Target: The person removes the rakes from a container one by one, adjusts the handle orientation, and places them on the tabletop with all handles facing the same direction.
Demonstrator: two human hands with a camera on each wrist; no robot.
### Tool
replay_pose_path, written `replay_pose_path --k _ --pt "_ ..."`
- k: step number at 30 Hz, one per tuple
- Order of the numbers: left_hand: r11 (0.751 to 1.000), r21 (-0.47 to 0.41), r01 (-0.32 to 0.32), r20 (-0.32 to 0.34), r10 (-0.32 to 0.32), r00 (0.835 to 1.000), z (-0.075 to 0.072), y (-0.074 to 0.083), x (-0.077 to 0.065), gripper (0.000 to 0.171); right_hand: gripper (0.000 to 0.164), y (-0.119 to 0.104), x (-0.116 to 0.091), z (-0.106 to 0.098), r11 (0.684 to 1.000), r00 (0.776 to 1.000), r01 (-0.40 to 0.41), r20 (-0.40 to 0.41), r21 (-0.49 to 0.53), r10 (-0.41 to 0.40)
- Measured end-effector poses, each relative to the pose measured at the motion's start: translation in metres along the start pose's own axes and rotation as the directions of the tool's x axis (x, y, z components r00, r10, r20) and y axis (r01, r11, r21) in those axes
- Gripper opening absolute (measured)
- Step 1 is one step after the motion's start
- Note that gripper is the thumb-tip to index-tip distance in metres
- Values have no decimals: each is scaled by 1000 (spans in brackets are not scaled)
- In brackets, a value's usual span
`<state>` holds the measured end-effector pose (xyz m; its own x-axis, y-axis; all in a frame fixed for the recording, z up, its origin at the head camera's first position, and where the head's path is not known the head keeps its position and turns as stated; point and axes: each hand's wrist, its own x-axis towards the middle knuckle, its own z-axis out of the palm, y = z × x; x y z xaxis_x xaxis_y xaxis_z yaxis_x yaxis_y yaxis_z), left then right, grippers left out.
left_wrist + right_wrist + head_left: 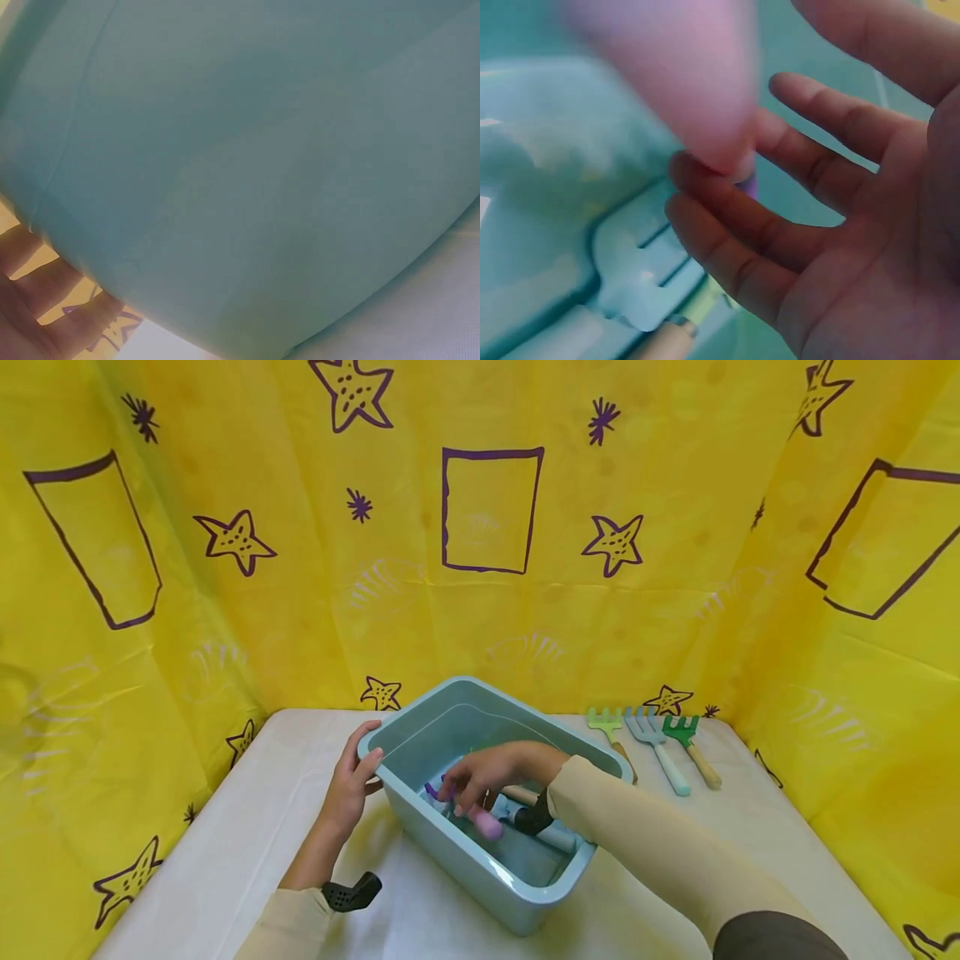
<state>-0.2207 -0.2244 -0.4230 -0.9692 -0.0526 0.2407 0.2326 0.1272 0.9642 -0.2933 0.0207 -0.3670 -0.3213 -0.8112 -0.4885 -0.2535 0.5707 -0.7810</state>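
A light blue-green plastic bin [450, 852] stands at an angle on the table. With its thumb over the rim, my left hand [352, 785] grips the bin's left corner; the left wrist view shows its fingers [75, 322] against the outer wall. My right hand [491, 772] reaches inside, above several small garden tools. A pink-handled tool [487, 824] with a purple head lies at its fingers. In the right wrist view the pink handle [697, 97] overlaps the spread fingertips, the thumb well apart. Below lie a light blue hand fork [630, 262] and a wooden handle [667, 343].
Right of the bin on the white table [225, 860] lie a light green hand rake [606, 722], a light blue hand fork [660, 747] and a dark green hand rake [690, 747]. A yellow patterned cloth [480, 635] walls in the table's back and sides.
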Motion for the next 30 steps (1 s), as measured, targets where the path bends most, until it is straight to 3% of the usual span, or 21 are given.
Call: replay_pose_path --k 6,12,18,30 --pt "1000 -3 13 3 -13 1000 1 0 0 48 40 -3 -7 -6 999 982 40 -184 -25 -44" --pt "1000 -1 19 7 -19 1000 1 1 0 49 36 -6 -14 -9 1000 951 16 -308 10 -12" --pt "1000 1 22 9 -22 1000 2 2 0 48 31 -8 -25 -17 1000 926 -10 -376 10 13" --pt "1000 13 13 5 -13 1000 0 -1 1 48 32 -11 -69 -32 995 867 94 -494 35 -64"
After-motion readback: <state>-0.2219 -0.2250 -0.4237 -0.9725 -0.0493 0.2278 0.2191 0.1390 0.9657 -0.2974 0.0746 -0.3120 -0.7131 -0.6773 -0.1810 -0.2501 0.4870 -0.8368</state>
